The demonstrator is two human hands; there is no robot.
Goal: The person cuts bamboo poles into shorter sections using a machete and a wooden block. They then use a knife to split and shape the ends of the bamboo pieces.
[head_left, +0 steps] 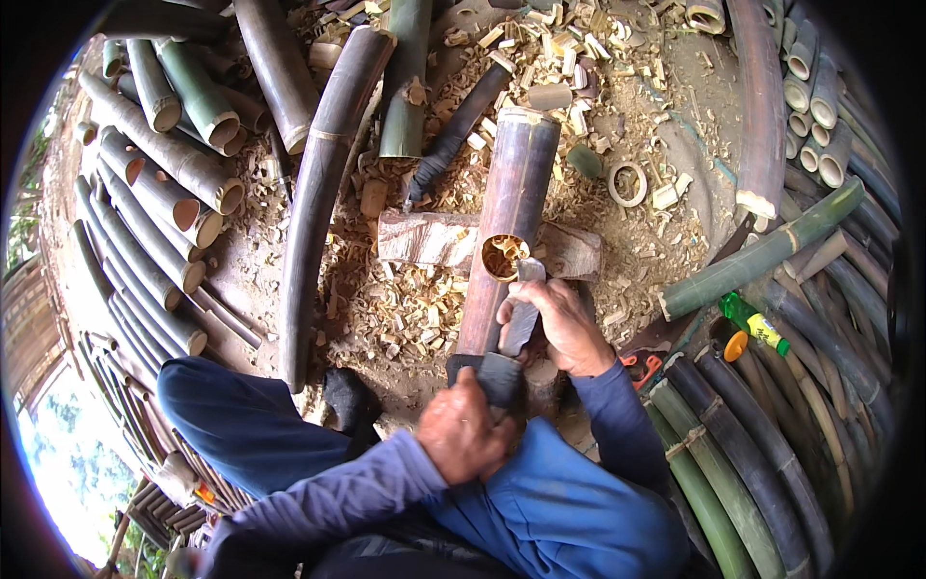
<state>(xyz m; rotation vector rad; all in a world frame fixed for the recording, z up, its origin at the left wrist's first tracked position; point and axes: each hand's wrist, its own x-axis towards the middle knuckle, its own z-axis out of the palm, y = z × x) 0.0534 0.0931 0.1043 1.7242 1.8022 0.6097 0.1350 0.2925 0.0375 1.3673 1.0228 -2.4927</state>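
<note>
A thick brown bamboo pole lies lengthwise in front of me across a split wood block, its near end toward my lap. An oval hole is cut in its upper side, with pale chips inside. My right hand is closed round a flat grey tool, whose upper end reaches the near rim of the hole. Nearer my lap, my left hand makes a fist on a dark blocky tool, just below the grey one. Its handle is mostly hidden by my fingers.
Wood chips cover the ground around the block. A black-wrapped bar and a cut bamboo ring lie beyond. Bamboo poles are stacked on both sides. At right are a green bottle and an orange-handled tool.
</note>
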